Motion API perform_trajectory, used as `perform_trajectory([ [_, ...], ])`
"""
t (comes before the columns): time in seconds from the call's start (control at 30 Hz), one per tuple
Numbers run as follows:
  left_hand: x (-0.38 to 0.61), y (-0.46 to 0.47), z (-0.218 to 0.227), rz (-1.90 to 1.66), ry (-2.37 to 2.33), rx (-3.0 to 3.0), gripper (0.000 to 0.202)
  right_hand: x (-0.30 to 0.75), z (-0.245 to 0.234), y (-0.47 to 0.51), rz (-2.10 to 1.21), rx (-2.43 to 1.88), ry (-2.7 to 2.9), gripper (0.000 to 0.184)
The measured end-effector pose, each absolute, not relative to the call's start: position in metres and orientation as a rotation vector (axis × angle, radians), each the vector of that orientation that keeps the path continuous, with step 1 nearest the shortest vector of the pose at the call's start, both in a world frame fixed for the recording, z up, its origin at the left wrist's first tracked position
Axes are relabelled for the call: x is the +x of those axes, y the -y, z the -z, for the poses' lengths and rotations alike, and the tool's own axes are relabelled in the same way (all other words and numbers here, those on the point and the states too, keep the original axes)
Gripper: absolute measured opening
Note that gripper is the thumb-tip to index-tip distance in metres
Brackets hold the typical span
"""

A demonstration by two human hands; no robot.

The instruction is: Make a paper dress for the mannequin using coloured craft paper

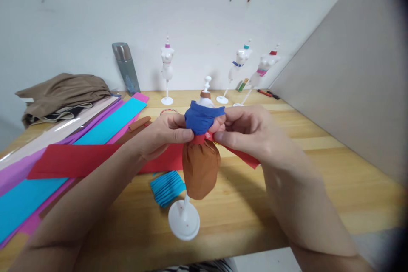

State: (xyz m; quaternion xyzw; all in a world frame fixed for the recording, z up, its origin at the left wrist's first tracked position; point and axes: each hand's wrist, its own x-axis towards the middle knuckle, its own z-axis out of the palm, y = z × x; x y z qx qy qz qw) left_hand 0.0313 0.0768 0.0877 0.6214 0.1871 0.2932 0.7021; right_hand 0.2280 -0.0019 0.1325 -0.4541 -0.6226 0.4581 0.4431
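A small white dress form (208, 83) stands tilted between my hands, above its round white base (184, 220). It wears a blue top (201, 118), a red waistband (199, 139) and a puffed brown skirt (201, 170); all look like crepe paper. My left hand (161, 136) is closed on the waist from the left, its thumb over the red band and its fingers partly hidden behind. From the right, my right hand (251, 129) pinches the red band at the waist, fingertips against the blue top. A red paper end (245, 157) shows below that hand.
Red paper (76, 159), blue strips (111, 121) and purple sheets lie left, beside folded brown cloth (66, 93). Pleated blue paper (167, 188) lies near the base. A flask (126, 68) and more dress forms (167, 59) stand by the wall; a panel (350, 72) borders the right.
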Motion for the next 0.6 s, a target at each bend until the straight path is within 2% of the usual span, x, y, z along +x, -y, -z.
perform_trajectory([
  [0.17, 0.032, -0.074, -0.091, -0.677, -0.405, 1.384, 0.047, 0.227, -0.129, 0.001, -1.179, -1.073, 1.534, 0.02],
  [0.43, 0.031, -0.073, -0.095, -0.758, -0.478, 1.394, 0.046, 0.222, -0.133, 0.021, -1.119, -1.107, 1.476, 0.01],
  [0.6, 0.026, -0.075, -0.099, -0.76, -0.495, 1.38, 0.046, 0.223, -0.135, 0.02, -1.111, -1.061, 1.55, 0.016],
])
